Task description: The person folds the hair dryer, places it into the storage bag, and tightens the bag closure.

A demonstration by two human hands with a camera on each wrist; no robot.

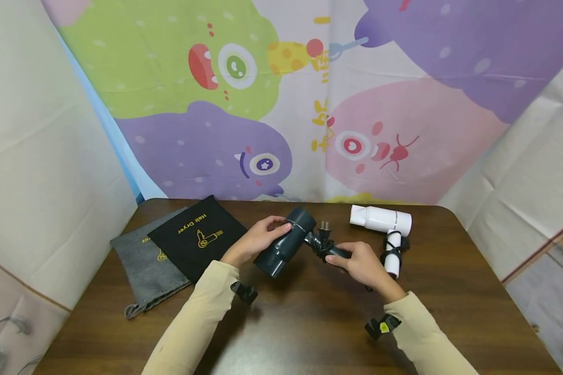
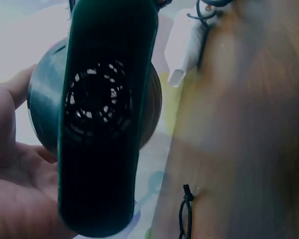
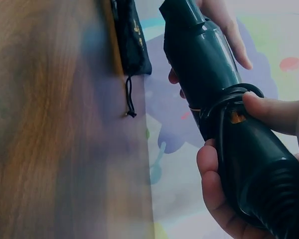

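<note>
A dark green hair dryer (image 1: 288,245) is held above the table between both hands, its barrel slanting and its nozzle toward the near left. My left hand (image 1: 258,237) grips the barrel from the left, thumb on top. Around the handle (image 3: 259,164) curl the fingers of my right hand (image 1: 356,263). A black cord (image 3: 229,97) is wound about the handle, and its two-pin plug (image 1: 325,229) sticks up near the barrel. In the left wrist view the flat nozzle (image 2: 99,189) faces the camera, with the grille visible inside it.
A white hair dryer (image 1: 380,220) with its cord wrapped round the handle lies at the back right. At the left, a black drawstring pouch (image 1: 202,234) marked "Hair Dryer" overlaps a grey pouch (image 1: 155,271). Behind the brown table (image 1: 300,333) hangs a cartoon-printed cloth (image 1: 305,104).
</note>
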